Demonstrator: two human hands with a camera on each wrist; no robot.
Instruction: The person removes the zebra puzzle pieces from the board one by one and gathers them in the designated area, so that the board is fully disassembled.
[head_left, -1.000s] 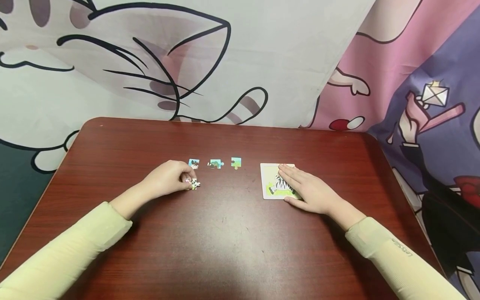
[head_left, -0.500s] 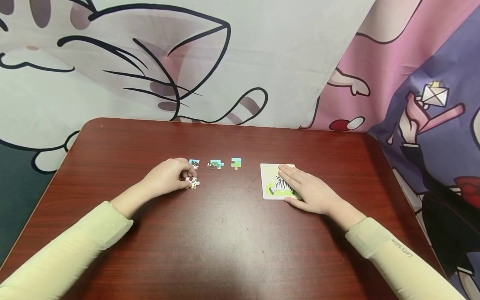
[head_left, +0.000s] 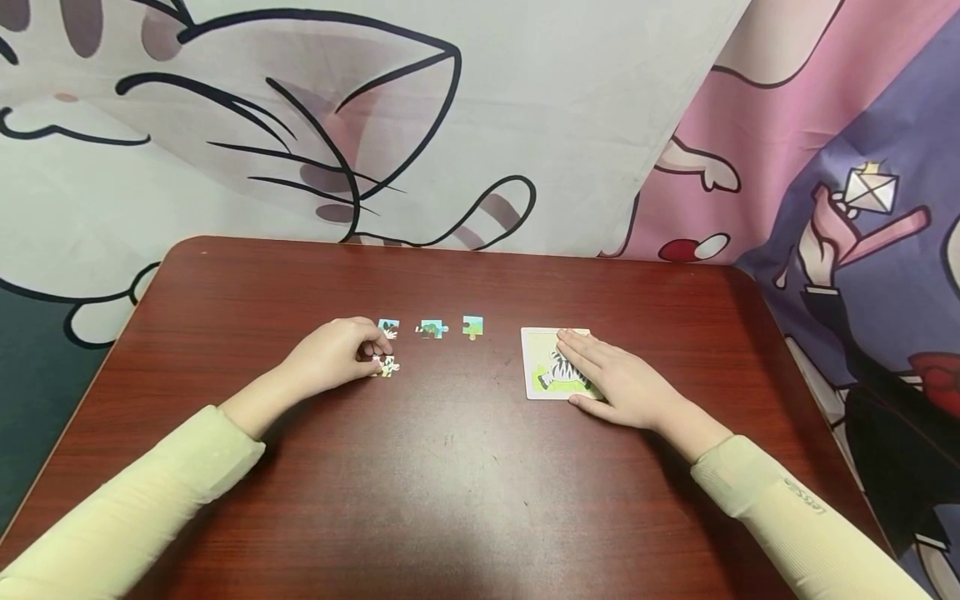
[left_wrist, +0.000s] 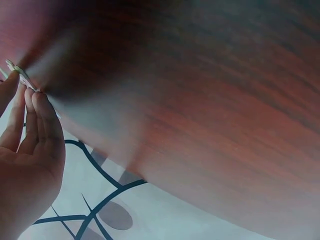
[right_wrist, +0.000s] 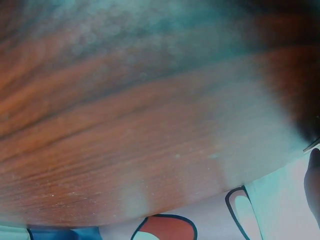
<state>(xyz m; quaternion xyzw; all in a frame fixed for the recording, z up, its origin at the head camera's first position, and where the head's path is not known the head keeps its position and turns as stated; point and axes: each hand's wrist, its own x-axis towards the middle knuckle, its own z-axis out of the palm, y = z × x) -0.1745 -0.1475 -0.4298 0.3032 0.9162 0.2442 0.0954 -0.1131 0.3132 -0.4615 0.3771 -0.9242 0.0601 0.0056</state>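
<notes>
My left hand (head_left: 339,354) pinches a small black-and-white zebra puzzle piece (head_left: 387,366) between thumb and fingers, just over or on the table. In the left wrist view the piece (left_wrist: 25,77) appears edge-on at the fingertips. Behind it lie three more puzzle pieces in a row: a zebra-patterned piece (head_left: 388,327) partly beside my fingers, a blue-and-green piece (head_left: 431,328), and another blue-and-green piece (head_left: 472,326). To the right, my right hand (head_left: 618,377) rests with straight fingers on a square zebra picture card (head_left: 534,358) and covers its right side.
Everything lies on a dark red wood-grain table (head_left: 450,500) with rounded far corners. A cloth with a cartoon cat (head_left: 375,125) hangs behind the far edge. Pink and purple printed cloth (head_left: 847,150) hangs at the right.
My left hand and the puzzle piece in it have shifted very slightly to the left. The right hand, the card and the other pieces stay where they were.
</notes>
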